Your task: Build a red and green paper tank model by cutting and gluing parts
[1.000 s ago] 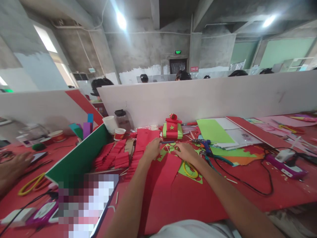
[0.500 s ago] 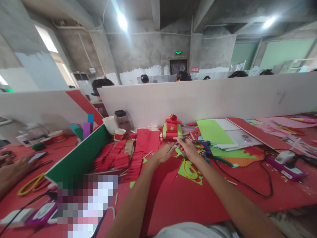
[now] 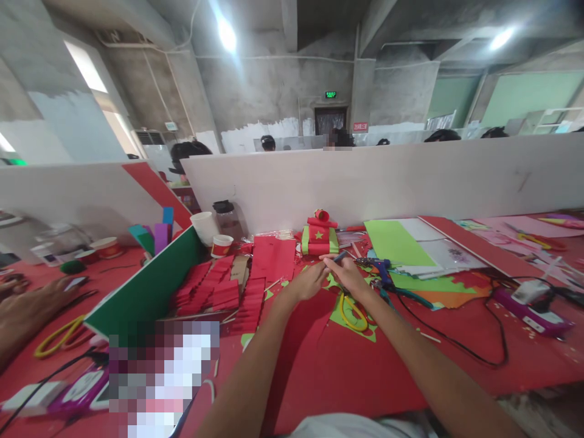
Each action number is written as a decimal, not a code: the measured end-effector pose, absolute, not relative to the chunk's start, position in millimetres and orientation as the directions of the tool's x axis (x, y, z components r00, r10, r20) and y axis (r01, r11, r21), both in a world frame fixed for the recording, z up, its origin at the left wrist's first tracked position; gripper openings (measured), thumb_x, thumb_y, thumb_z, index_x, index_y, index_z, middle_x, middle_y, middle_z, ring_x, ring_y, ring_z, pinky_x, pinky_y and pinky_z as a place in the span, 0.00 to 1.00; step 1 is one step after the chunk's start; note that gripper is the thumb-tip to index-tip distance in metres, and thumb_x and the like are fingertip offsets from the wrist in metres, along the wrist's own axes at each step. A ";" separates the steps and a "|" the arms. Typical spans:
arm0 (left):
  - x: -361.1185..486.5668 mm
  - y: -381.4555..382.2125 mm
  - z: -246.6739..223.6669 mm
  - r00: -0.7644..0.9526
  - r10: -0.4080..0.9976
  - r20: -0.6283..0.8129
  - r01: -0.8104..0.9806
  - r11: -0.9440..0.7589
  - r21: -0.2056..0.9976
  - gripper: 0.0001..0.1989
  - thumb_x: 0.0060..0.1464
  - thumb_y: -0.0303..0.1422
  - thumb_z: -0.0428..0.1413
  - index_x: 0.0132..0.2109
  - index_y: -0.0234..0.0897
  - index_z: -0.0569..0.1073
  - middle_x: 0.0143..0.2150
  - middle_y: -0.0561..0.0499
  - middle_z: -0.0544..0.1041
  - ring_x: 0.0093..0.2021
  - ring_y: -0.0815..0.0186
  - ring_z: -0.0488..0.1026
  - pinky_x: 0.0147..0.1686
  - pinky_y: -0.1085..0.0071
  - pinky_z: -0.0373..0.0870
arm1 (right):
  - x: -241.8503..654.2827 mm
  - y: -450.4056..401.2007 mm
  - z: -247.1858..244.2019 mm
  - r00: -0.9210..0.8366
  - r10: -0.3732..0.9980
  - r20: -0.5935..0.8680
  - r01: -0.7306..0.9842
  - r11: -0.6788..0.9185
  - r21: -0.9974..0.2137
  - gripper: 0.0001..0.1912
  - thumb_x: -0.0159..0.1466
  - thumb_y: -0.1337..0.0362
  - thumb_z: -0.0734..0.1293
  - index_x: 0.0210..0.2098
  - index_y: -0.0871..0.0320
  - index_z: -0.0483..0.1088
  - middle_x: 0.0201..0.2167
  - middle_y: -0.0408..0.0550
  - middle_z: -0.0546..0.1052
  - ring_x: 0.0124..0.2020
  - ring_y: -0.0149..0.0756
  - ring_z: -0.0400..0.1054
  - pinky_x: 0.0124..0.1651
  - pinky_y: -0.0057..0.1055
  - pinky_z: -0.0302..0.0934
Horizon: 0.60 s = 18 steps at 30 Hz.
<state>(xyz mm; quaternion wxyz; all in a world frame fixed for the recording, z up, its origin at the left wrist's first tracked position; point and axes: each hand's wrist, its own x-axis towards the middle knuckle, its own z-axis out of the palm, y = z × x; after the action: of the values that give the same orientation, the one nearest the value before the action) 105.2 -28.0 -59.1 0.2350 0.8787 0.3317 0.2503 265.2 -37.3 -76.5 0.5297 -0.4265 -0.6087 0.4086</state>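
Note:
Over the red table, both hands meet near the middle. My right hand [image 3: 349,277] is closed around a slim dark object [image 3: 340,257], too small to identify. My left hand [image 3: 310,281] presses its fingertips together against the right; what it pinches is hidden. Just beyond them stands a red and green craft model [image 3: 319,238] with a yellow star. Yellow-handled scissors [image 3: 352,316] rest on a cut green sheet [image 3: 365,333] below the right hand. To its right lie a blue glue gun [image 3: 384,274] and teal-handled pliers [image 3: 413,298].
Left of my hands are stacked red strips [image 3: 225,295] and red sheets [image 3: 274,258]. A green board [image 3: 150,289] divides off the neighbour's side, where a person's hand [image 3: 50,298] holds a phone. Paper cups [image 3: 222,245], a black cable [image 3: 479,359] and a purple power strip [image 3: 531,313] are around.
The view has shifted slightly, moving everything a little to the right. Both hands stay together over the same spot, with the dark object still at the right fingers.

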 end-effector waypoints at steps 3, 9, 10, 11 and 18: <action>106.1 -27.9 -54.5 0.684 0.673 0.280 0.444 -0.689 0.573 0.20 0.65 0.38 0.41 0.55 0.34 0.68 0.42 0.43 0.77 0.37 0.61 0.73 0.40 0.68 0.67 | 264.7 -39.1 -74.3 -0.072 0.948 0.309 0.074 0.314 -0.947 0.21 0.60 0.52 0.65 0.45 0.62 0.75 0.14 0.34 0.54 0.15 0.25 0.46 0.18 0.24 0.40; 84.5 -27.2 -53.4 0.634 0.762 0.131 0.603 -0.593 0.533 0.18 0.61 0.46 0.47 0.44 0.36 0.70 0.33 0.47 0.75 0.31 0.62 0.71 0.31 0.70 0.64 | 269.2 -32.3 -78.9 0.076 0.963 0.259 0.002 0.259 -0.966 0.16 0.59 0.54 0.66 0.40 0.60 0.74 0.13 0.33 0.52 0.14 0.25 0.45 0.17 0.25 0.39; 77.9 -26.5 -53.8 0.603 0.795 0.072 0.659 -0.547 0.516 0.17 0.58 0.46 0.51 0.44 0.37 0.70 0.31 0.49 0.74 0.30 0.62 0.70 0.31 0.70 0.64 | 271.6 -30.4 -79.8 0.112 0.961 0.254 -0.003 0.256 -0.967 0.16 0.59 0.54 0.66 0.39 0.59 0.73 0.13 0.33 0.52 0.13 0.25 0.45 0.16 0.25 0.39; 71.6 -25.4 -54.2 0.579 0.816 0.008 0.703 -0.503 0.503 0.18 0.55 0.46 0.54 0.45 0.38 0.69 0.31 0.50 0.74 0.30 0.62 0.71 0.31 0.70 0.64 | 274.2 -28.7 -80.5 0.138 0.958 0.252 0.000 0.254 -0.967 0.15 0.59 0.54 0.66 0.38 0.59 0.73 0.13 0.33 0.52 0.13 0.25 0.44 0.16 0.25 0.39; 56.4 -17.4 -59.2 0.583 0.784 -0.211 0.761 -0.438 0.479 0.29 0.46 0.43 0.62 0.54 0.42 0.66 0.37 0.53 0.74 0.36 0.63 0.73 0.36 0.71 0.66 | 284.4 -28.9 -78.3 0.076 0.939 0.335 0.155 0.321 -0.934 0.17 0.62 0.51 0.64 0.41 0.58 0.73 0.23 0.45 0.74 0.22 0.33 0.67 0.21 0.25 0.56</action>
<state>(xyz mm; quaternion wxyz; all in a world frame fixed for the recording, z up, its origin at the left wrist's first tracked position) 56.4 -17.4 -59.2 0.2708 0.8475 0.4559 0.0214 284.4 -28.9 -78.3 0.5645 -0.4681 -0.5846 0.3470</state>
